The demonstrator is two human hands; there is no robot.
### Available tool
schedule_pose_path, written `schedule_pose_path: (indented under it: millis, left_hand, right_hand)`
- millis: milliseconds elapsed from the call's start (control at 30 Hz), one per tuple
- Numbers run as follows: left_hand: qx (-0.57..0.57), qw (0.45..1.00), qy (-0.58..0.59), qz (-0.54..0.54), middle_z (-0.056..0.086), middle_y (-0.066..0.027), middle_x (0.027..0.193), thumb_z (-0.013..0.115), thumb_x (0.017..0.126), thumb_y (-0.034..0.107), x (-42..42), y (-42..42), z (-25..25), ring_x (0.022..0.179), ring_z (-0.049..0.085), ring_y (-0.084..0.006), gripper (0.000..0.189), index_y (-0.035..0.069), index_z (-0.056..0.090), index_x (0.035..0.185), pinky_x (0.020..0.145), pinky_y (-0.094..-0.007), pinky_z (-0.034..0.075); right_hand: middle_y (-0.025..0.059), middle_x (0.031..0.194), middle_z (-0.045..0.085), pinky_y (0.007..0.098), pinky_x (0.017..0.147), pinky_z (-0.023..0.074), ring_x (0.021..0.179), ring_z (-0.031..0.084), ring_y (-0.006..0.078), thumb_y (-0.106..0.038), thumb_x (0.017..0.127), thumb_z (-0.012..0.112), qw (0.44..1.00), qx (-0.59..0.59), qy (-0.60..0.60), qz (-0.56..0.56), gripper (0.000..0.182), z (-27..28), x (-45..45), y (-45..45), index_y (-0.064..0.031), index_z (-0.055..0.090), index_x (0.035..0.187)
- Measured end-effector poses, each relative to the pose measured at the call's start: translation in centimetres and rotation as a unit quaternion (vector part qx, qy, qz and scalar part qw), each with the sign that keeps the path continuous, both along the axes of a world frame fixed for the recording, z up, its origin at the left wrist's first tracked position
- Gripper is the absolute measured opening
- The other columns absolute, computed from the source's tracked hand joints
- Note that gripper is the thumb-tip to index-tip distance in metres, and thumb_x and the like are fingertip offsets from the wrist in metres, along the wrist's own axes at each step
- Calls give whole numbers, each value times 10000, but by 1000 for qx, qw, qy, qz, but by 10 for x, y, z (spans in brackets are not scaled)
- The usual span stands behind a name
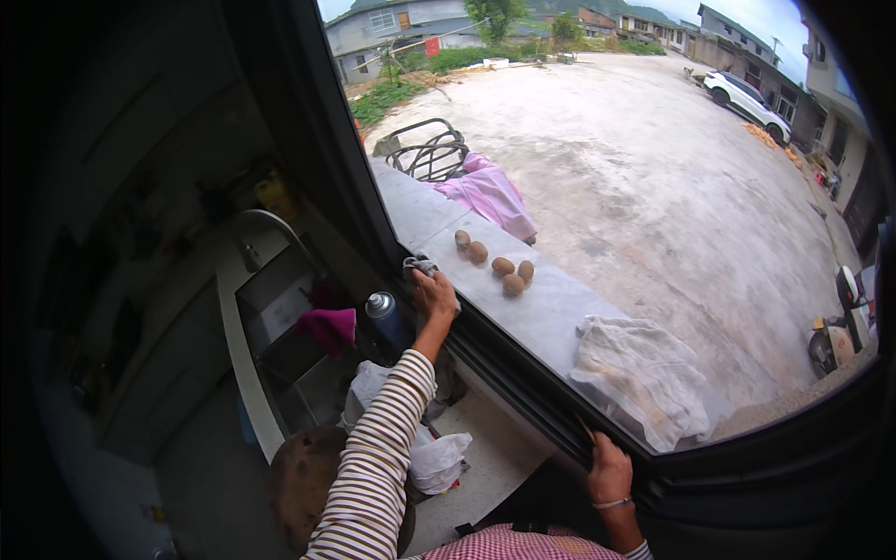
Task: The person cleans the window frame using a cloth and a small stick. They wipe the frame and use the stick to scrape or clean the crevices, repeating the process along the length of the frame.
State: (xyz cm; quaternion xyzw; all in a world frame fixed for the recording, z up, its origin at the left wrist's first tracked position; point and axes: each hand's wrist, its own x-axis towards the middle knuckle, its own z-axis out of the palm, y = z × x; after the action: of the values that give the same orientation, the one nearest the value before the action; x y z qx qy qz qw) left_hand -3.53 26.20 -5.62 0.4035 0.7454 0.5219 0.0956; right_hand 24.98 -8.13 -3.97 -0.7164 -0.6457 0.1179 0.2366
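Observation:
My left hand (434, 294) grips a crumpled grey cloth (422, 265) at the far lower corner of the dark window frame (514, 357). Part of that cloth is hidden under my fingers. Nearer to me, my right hand (609, 470) is closed around a thin, light-coloured stick-like tool (586, 427). Its tip points into the track of the frame; the rest is inside my fist. Just left of my left hand stands a blue spray can (386, 318) with a silvery top.
Outside, the pale sill (483, 227) bears several brown kiwi-like fruits (502, 267), a whitish cloth (640, 374) and a pink cloth (490, 192). Indoors are a sink (280, 294) with a curved tap (269, 217), a magenta cloth (330, 329), white plastic bags (439, 462) and a round wooden board (304, 476).

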Motion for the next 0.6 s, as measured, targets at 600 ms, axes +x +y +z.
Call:
schedule_pose_path:
  millis: [600]
  left_hand:
    - [202, 969, -117, 84, 520, -293, 1152, 468, 849, 75, -50, 8, -18, 1024, 547, -394, 427, -82, 409, 1241, 922, -410, 435]
  right_hand:
    - [162, 889, 670, 360, 759, 490, 841, 649, 321, 6, 837, 561, 968, 128, 187, -112, 166, 46, 20, -11, -12, 637, 984]
